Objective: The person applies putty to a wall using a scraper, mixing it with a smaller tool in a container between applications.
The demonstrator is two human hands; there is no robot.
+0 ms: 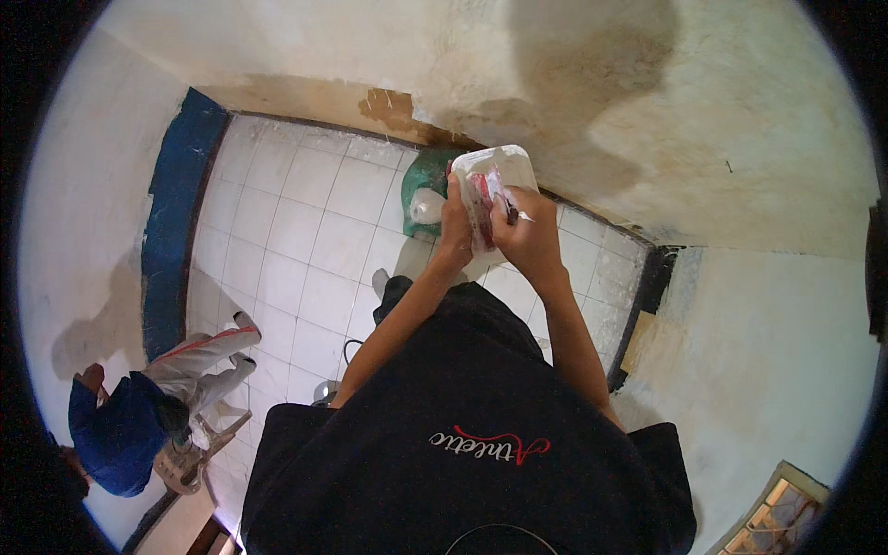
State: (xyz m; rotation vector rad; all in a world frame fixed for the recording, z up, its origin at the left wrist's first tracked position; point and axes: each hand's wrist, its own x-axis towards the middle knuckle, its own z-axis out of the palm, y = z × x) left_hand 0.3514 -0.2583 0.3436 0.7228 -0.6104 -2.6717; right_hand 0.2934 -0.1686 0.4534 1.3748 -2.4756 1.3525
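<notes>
Two hands meet at the picture's centre-top, clamped on a white pouch [493, 190] with red print. The left hand [455, 227] grips its left edge with fingers wrapped round; the right hand [529, 231] pinches its right side, fingers together. Below lies a white tiled floor [296, 240], its grout lines dark. At 12 o'clock rises a stained, patchy plaster wall [647, 111]. A green bag [421, 190] sits against that wall, just left of the pouch. At 9 o'clock a blue strip [171, 222] edges the floor. At 8 o'clock another person [139, 416] in blue crouches.
</notes>
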